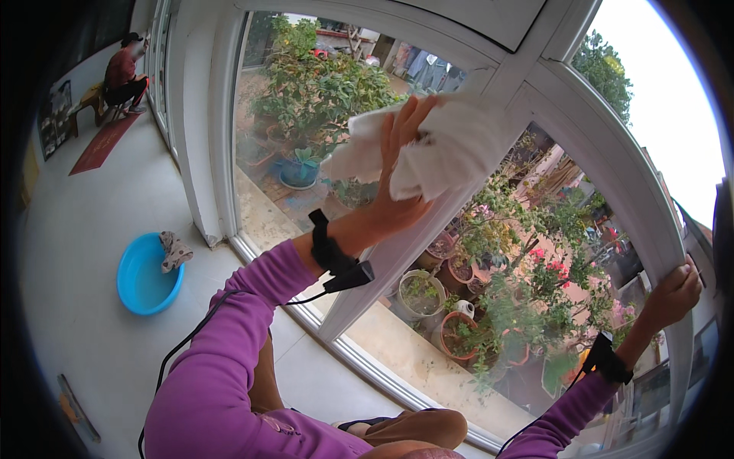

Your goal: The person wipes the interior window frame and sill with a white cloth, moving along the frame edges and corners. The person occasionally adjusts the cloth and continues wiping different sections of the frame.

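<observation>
My left hand (395, 172) holds a crumpled white cloth (447, 149) against the upper part of a glass pane (275, 189), close to the white window frame (395, 269). Part of the cloth is blurred, and it hangs over the back of the hand and between the fingers. At the far right, my right hand (674, 292) is closed around the outer edge of a white sash (654, 229). Each wrist wears a black strap with a small device and a cable. Potted plants show behind the glass.
On the tiled floor at left is a blue basin (150, 275) of water with a patterned rag (175, 251) over its rim. A long flat tool (79, 408) lies lower left. Another person (123, 77) sits by windows at upper left, near a red mat (103, 146) and wooden bench (89, 106).
</observation>
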